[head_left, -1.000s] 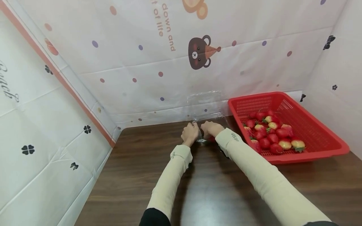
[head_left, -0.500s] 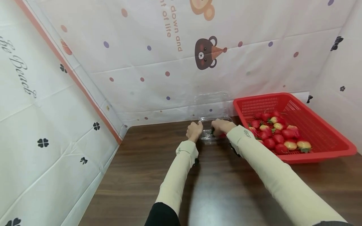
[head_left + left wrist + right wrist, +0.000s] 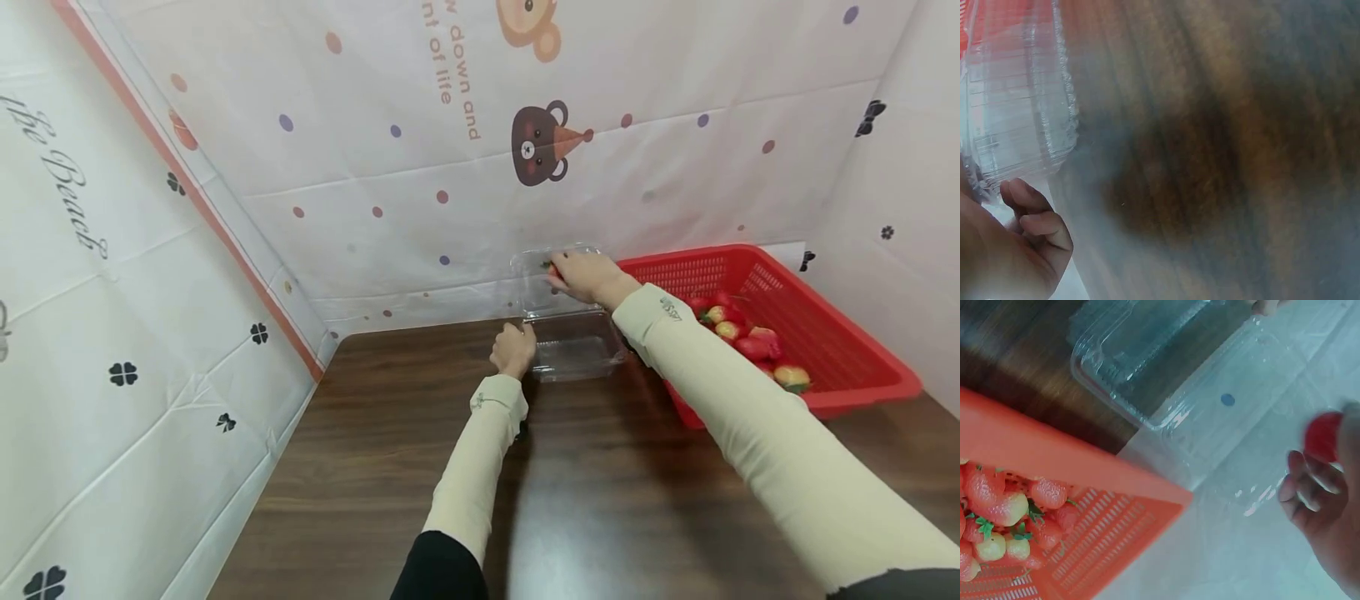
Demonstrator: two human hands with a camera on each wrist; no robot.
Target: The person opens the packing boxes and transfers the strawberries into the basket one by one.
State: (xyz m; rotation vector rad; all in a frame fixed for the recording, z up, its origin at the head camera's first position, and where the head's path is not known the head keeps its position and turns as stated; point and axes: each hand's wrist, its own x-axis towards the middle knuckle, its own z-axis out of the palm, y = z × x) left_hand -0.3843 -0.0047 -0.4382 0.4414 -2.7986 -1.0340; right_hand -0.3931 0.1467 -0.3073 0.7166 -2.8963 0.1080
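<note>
A clear plastic clamshell box (image 3: 573, 358) stands on the table with its lid (image 3: 534, 287) raised against the back wall. My left hand (image 3: 513, 350) pinches the box's left edge; its curled fingers show beside the clear wall in the left wrist view (image 3: 1029, 231). Raised in front of the lid, my right hand (image 3: 588, 277) holds a red strawberry (image 3: 1322, 436) between thumb and fingers, and a bit of green leaf sticks out on the left in the head view. No fruit shows inside the box in the right wrist view.
Right of the box stands a red plastic basket (image 3: 862, 367) with several red and pale-yellow strawberries (image 3: 757, 343); my right sleeve hides part of it. The brown wooden table (image 3: 375, 467) meets a printed cloth wall (image 3: 420, 250) at the back and another at the left.
My right hand has risen out of the box with the strawberry, up in front of the lid. The left hand keeps its place at the box's edge. The head view has shifted slightly.
</note>
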